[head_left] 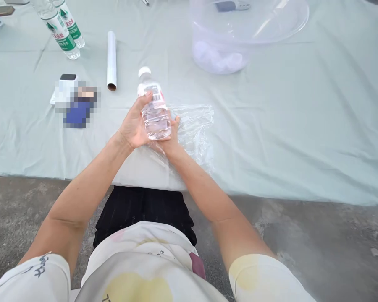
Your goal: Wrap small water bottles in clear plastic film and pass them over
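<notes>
A clear plastic water bottle (156, 119) with a white cap and a pink-and-white label is tilted over the near edge of the table. My left hand (135, 123) is closed round its left side, the thumb lying across the label. Against the bottle's lower right side and base is my right hand (171, 140), curled, with most of its fingers hidden behind the bottle. Crumpled clear plastic film (197, 130) spreads on the cloth under and to the right of my hands. Some of the film touches my right hand.
A roll of film (111, 61) lies beyond my left hand. Two green-labelled water bottles (64, 37) stand at the back left. A white device (66, 88) sits beside a blurred-out item (78, 113). A large clear tub (220, 50) stands at the back on the tablecloth (286, 126).
</notes>
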Available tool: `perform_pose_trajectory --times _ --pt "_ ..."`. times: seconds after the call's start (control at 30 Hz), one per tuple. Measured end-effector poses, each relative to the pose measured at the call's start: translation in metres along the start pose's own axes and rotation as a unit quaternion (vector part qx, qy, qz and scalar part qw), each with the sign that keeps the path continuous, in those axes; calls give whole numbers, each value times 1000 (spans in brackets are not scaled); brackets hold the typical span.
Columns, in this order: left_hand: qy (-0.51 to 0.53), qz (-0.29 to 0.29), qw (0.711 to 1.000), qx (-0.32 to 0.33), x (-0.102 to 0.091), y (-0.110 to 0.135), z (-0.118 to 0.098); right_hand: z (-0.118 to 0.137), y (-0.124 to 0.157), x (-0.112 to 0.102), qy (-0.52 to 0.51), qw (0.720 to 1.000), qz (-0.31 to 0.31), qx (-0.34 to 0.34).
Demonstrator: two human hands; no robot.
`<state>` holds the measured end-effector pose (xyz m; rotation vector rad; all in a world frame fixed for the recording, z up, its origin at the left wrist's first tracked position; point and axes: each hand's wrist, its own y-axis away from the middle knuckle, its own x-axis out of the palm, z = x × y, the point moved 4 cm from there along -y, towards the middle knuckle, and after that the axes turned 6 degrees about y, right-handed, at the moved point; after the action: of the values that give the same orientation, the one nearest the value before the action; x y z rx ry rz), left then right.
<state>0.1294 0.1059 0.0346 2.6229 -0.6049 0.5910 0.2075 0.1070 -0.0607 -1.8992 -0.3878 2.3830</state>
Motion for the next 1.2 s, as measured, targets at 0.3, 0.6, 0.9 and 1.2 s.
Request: perform_pose_trajectory --times 0.3,0.6,0.9,1.2 --pt "-74 -126 971 -190 -78 64 23 1 0 -15 -33 994 91 40" --pt "-303 -79 932 -181 -56 49 24 -2 0 -12 -13 996 83 29" --pt "-330 -79 910 -240 -50 33 22 -29 -7 -23 -144 989 35 28" --pt "-434 -91 869 -220 -50 41 18 -22 -3 -30 -234 972 14 17"
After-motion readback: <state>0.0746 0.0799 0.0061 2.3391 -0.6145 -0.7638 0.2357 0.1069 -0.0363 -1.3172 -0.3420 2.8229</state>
